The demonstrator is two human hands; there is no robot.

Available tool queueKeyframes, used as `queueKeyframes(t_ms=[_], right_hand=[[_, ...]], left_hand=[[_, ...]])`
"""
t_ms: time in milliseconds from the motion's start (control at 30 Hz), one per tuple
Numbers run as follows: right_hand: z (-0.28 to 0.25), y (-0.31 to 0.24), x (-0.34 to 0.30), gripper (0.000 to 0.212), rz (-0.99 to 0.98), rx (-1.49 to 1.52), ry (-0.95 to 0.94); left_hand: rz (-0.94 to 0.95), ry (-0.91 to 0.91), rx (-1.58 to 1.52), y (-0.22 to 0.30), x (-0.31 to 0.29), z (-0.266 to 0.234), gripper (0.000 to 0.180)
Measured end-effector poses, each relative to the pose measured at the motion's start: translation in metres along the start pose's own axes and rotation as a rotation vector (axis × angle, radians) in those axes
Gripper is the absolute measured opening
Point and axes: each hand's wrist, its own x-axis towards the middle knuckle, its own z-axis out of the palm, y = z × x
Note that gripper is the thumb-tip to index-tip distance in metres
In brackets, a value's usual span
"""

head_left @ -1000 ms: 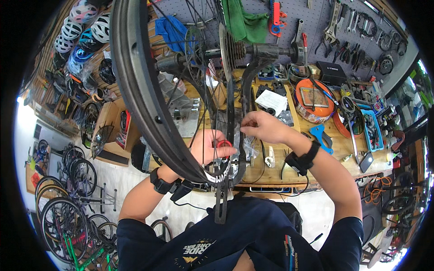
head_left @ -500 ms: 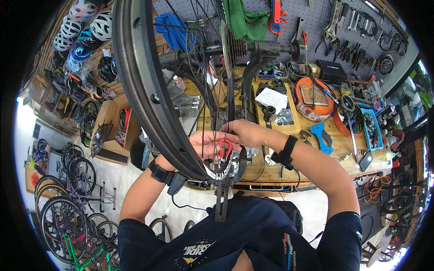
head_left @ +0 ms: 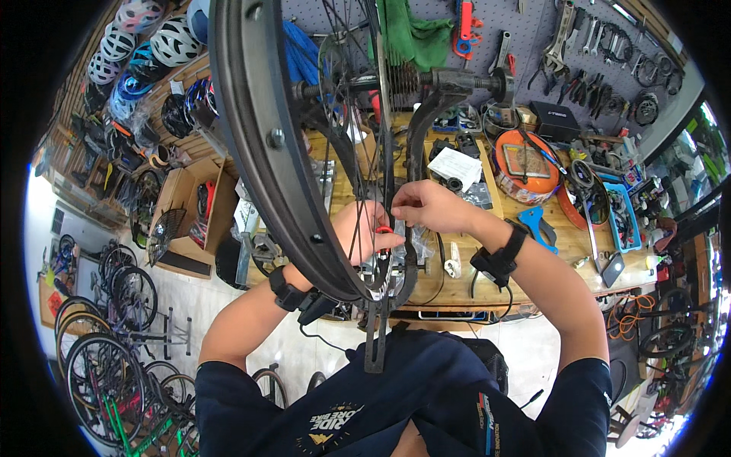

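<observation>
A bicycle wheel with a deep black rim (head_left: 272,141) stands upright before me, its axle held by a dark truing stand (head_left: 417,141). A cassette (head_left: 403,82) sits at the hub. Behind the spokes, my left hand (head_left: 359,227) is closed on a red spoke wrench (head_left: 385,230) low in the wheel, partly hidden by the rim. My right hand (head_left: 432,207) reaches in from the right side of the wheel, thumb and forefinger pinched beside the spokes. What lies between those fingertips is too small to make out.
Around the stand spreads a wooden bench (head_left: 487,286) with an orange round tin (head_left: 525,156), a blue-handled tool (head_left: 539,228) and a blue tray (head_left: 624,217). Tools hang on the pegboard (head_left: 525,46). An open cardboard box (head_left: 183,202) and parked bicycles (head_left: 106,365) are at left.
My left hand has turned from palm-up to closed around the spoke wrench. My right hand has drawn slightly up and right into a pinch. The wheel has turned; its white lettering has left the bottom.
</observation>
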Motion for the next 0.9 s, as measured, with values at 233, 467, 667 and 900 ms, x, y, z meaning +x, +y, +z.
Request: queueKeyframes(t_ms=[233,467,667,900], right_hand=[[0.021,-0.027,-0.021,0.026,0.077,0.176,-0.021],[0.028,-0.042,-0.016,0.016,0.141,-0.019,-0.020],[-0.005,-0.045,-0.010,0.013,-0.109,0.122,0.315],[0.011,-0.032,-0.029,0.015,0.039,0.389,-0.102]], left_hand=[[-0.077,-0.229,-0.164,-0.018,0.002,-0.005,0.031],[-0.178,-0.120,-0.733,-0.003,-0.022,-0.055,0.050],[0.047,-0.062,-0.570,0.020,-0.033,-0.026,0.068],[0.046,-0.109,-0.563,0.001,-0.024,-0.018,0.083]])
